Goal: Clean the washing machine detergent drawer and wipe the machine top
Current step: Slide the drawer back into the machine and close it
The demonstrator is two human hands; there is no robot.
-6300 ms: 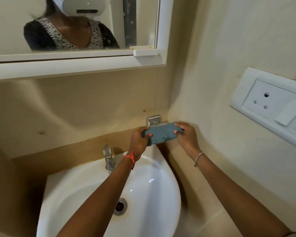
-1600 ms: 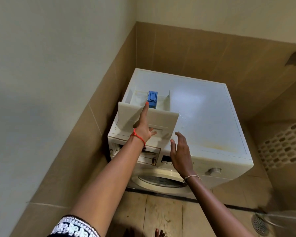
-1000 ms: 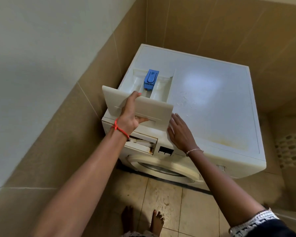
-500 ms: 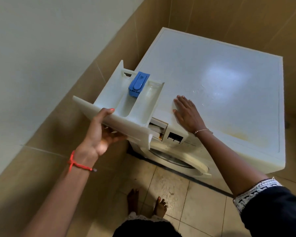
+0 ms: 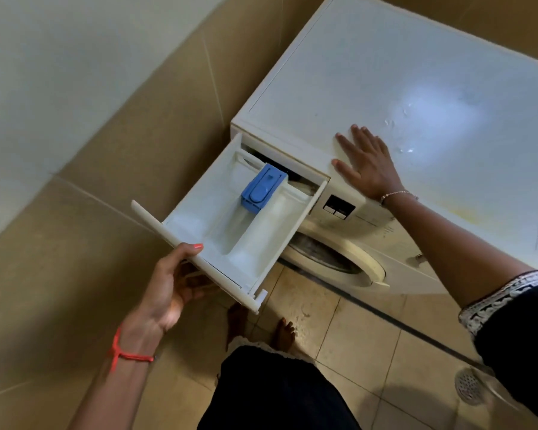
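I grip the detergent drawer [image 5: 218, 225] in my left hand [image 5: 168, 290], my right hand [image 5: 367, 166] spread flat on the washing machine top [image 5: 416, 72]; a straight, level pull seems best.

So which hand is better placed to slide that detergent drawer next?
Left. The left hand grips the drawer by its front panel, thumb over the edge, with the drawer partly out of its slot. The right hand lies flat on the machine top, apart from the drawer, probably steadying the machine.
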